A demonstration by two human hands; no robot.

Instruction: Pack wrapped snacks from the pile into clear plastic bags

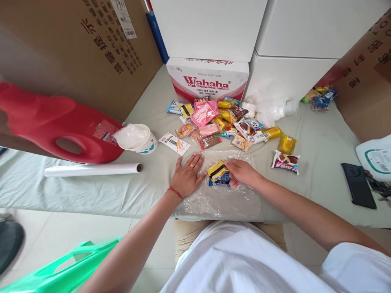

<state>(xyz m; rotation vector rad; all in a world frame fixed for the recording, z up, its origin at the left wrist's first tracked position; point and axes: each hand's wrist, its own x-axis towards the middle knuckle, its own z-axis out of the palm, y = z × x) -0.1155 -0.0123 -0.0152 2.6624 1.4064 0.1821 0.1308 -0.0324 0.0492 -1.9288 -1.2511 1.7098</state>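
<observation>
A sheet of clear plastic film [241, 203] lies spread on the pale green cloth in front of me. On it sit a yellow snack packet with a black band [217, 171] and, partly under it, a blue snack packet [222, 180]. My right hand [241, 173] pinches the yellow packet at its right end. My left hand [188, 175] lies flat with fingers spread, at the film's left edge. Just beyond the film is a pile of wrapped snacks, with pink wafer packets [205, 113] and a white card-like packet [174, 143] at its left.
Left of the pile stand a paper cup [139, 140] with plastic in it, a white film roll [91, 169] and a red jug [61, 126]. A Wahaha box [210, 81] backs the pile. Crumpled clear plastic [275, 112], a chocolate snack packet [286, 162] and a black phone [358, 185] lie rightward.
</observation>
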